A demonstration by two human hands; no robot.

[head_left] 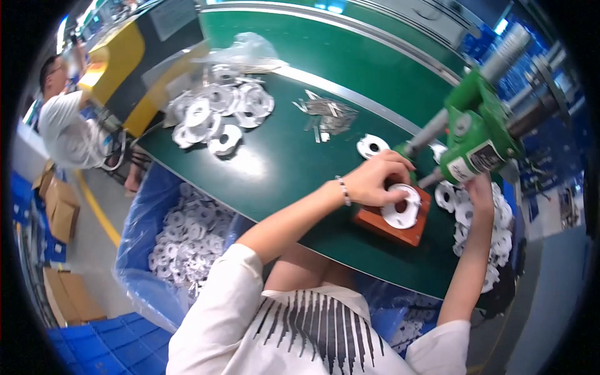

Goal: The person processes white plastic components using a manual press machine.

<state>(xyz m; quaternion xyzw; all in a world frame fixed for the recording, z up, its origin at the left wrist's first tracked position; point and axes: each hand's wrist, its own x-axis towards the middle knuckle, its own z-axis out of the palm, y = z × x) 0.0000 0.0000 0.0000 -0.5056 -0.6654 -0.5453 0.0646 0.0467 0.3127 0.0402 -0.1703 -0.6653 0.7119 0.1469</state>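
Observation:
A white round plastic ring with a central hole lies on an orange-brown block at the right of the green table. My left hand is closed at the ring's far left edge, thumb and fingers curled against it; the fingertips are partly hidden. Above the block stands a green hand press with a grey rod pointing down toward the ring. My right hand is raised against the near side of the press, its fingers hidden behind the press body. A second white ring lies just beyond my left hand.
White rings are heaped at the table's far left, and more lie right of the block. Thin metal strips sit at the back. Below the left edge is a plastic-lined blue bin of rings. Another person sits at far left.

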